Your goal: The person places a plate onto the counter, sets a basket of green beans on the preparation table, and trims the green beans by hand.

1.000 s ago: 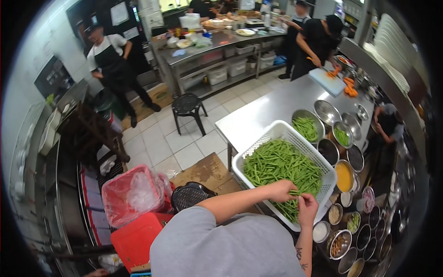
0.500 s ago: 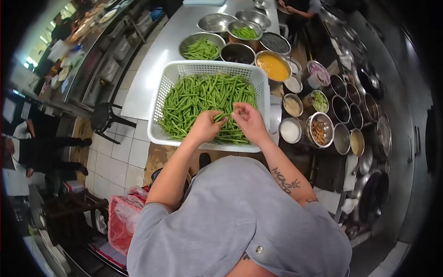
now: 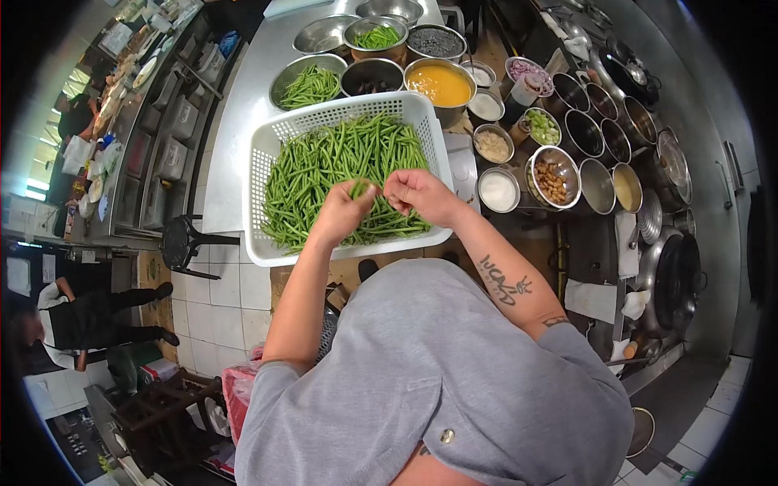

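A white perforated plastic basket (image 3: 254,174) full of green beans (image 3: 336,158) sits in front of me. Over its near half, my left hand (image 3: 346,212) is closed around a green bean (image 3: 359,188), which shows slightly blurred between thumb and fingers. My right hand (image 3: 419,197) is just beside it, thumb and fingertips pinched together. Whether anything is between those fingertips I cannot make out. A small gap separates the two hands. Behind the basket stands a metal bowl of green beans (image 3: 312,86), next to a dark-filled bowl (image 3: 372,79).
Bowls of orange liquid (image 3: 438,83), white granules (image 3: 498,190) and brown chunks (image 3: 553,180) crowd the right side. A steel table (image 3: 223,182) extends behind the basket. At left are a black stool (image 3: 186,243) and a person (image 3: 89,320); a red bag (image 3: 237,393) lies lower left.
The view has shifted, so the basket and bowls appear further left. My hands have moved a little apart from each other, the left still closed on a bean.
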Tool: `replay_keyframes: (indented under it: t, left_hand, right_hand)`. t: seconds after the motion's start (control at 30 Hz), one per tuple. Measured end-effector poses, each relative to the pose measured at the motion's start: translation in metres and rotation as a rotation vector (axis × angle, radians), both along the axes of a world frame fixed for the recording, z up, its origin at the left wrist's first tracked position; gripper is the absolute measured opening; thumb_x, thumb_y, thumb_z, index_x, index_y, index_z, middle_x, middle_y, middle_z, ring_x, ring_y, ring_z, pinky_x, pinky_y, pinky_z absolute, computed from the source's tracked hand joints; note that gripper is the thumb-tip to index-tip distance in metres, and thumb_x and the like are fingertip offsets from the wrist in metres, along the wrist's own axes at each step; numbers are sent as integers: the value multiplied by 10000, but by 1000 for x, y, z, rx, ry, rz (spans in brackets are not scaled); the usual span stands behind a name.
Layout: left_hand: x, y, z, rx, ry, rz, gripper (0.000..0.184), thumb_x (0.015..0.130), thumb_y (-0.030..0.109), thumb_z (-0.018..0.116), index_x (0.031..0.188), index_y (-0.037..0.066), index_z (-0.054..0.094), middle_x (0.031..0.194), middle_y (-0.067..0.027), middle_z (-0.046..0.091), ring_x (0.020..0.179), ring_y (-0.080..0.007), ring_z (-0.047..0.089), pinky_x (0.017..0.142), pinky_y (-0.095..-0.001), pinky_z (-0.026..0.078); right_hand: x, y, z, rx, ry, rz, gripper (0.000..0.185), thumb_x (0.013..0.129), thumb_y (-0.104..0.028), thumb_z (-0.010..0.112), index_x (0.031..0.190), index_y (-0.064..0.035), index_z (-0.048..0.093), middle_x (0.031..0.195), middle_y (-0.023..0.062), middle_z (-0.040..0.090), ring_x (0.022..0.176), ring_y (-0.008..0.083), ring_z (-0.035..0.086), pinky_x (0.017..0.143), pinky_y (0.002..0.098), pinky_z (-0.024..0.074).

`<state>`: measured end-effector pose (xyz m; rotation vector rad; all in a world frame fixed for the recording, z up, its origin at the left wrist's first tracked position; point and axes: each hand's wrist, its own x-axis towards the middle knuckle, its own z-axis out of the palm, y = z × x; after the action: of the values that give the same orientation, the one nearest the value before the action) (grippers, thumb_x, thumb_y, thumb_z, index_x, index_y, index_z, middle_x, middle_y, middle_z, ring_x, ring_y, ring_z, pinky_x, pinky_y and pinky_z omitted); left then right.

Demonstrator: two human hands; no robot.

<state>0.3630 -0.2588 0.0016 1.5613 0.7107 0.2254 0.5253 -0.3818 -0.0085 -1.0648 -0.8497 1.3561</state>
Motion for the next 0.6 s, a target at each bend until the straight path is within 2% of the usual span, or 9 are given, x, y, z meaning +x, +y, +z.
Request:
replay_keyframes:
  t: [0.03,0.13,0.23,0.27,0.3,0.4,0.43,0.53,0.6]
  left_hand:
    - [1,8,-3,-56,-22,61,204,1017,235,563,971,66,668,649,48,507,553,-51,418,496,-234,340]
    - [2,25,-7,-388,-194,214,254,1043,343,507,1035,107,600,715,49,529,545,-59,382,508,-231,350]
    - [3,25,1,-521,-286,273,267,1043,365,504,1074,108,574,741,42,537,552,-60,368,527,-232,352]
    - [4,25,1,-517,-299,257,270,1043,365,503,1078,107,573,745,41,538,555,-62,368,530,-234,355]
    - [4,25,1,-516,-308,241,272,1044,366,503,1081,106,572,749,39,539,557,-63,367,534,-236,357]
    - [7,21,2,-505,-294,224,273,1044,362,502,1082,102,576,749,36,541,556,-66,376,544,-238,368]
    - [8,19,4,-492,-286,220,272,1044,361,503,1082,102,577,750,35,543,555,-66,380,544,-238,370]
    - [7,14,3,-444,-297,213,266,1045,357,502,1078,105,581,759,24,572,569,-68,444,537,-224,386]
    - [4,8,7,-362,-331,210,265,1045,357,501,1078,107,581,763,17,586,581,-70,477,532,-216,391]
  right_hand:
    - [-2,-2,2,-9,7,-5,259,1031,-240,536,885,-43,621,750,-23,557,659,43,480,581,218,396]
    - [-12,-1,11,-102,-215,-244,267,1025,-251,551,873,-47,632,757,-28,556,644,49,484,572,216,397]
    - [-20,2,0,-89,-475,-287,265,978,-272,616,969,-13,669,800,21,633,698,108,563,631,279,470]
    - [-26,0,2,-84,-578,-287,276,966,-275,630,995,-4,674,810,34,650,712,123,579,647,296,486]
    - [-32,-1,8,-115,-608,-277,280,930,-253,660,1039,4,676,856,85,687,746,177,616,694,339,509]
    - [-35,1,3,-40,-670,-215,243,917,-222,658,1012,2,672,854,110,685,737,198,625,686,345,507]
    - [-35,2,4,-35,-685,-214,208,897,-207,644,963,-12,675,823,132,685,717,250,646,673,372,511]
    - [-33,4,6,-23,-882,-334,200,884,-210,628,908,-16,674,780,141,682,710,311,657,663,411,511]
    - [-20,15,-2,-19,-978,-509,181,870,-172,634,892,3,674,752,158,663,689,292,658,665,394,514]
